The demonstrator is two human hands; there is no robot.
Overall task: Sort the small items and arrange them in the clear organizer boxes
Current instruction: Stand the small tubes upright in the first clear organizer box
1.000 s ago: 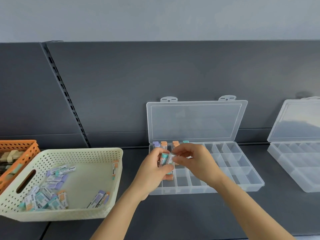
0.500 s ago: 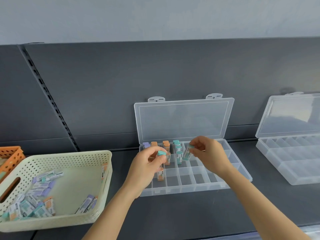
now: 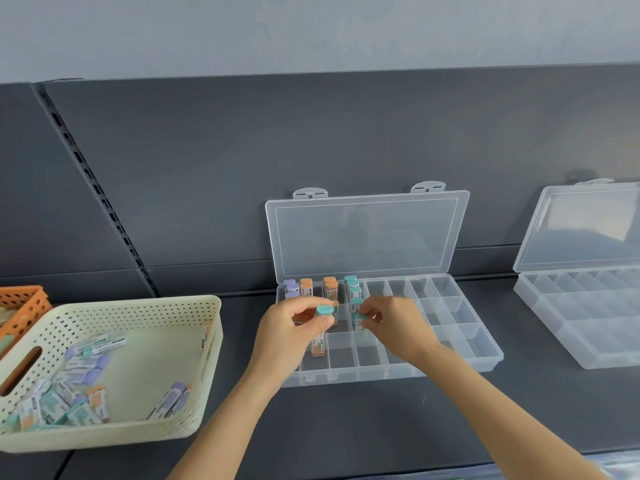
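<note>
The thumb and fingers of the right hand (image 3: 398, 329) are pinched on a teal-capped tube (image 3: 360, 317), holding it upright at the near end of the teal row (image 3: 352, 289) in the clear organizer box (image 3: 381, 374); whether its foot already touches the compartment floor cannot be told. The left hand (image 3: 291, 329) is curled round a second teal tube (image 3: 325, 310), cap up, held above the box's left columns. The step in hand looks like seating teal tubes with their own colour. The next move probably calls for letting the right-hand tube down straight so it does not knock its neighbours, then passing or placing the left-hand one beside it. In the box, with its lid (image 3: 367, 237) leaning open against the back panel, purple-capped tubes (image 3: 290, 288) stand far left, orange-capped tubes (image 3: 306, 286) next to them, and the teal ones to their right. To the left, a cream perforated basket (image 3: 138, 303) holds a loose heap of mixed tubes (image 3: 69, 400), so much sorting seems left. An orange basket (image 3: 24, 306) sits at the far left, and another open organizer box (image 3: 588, 327) lies well to the right.
</note>
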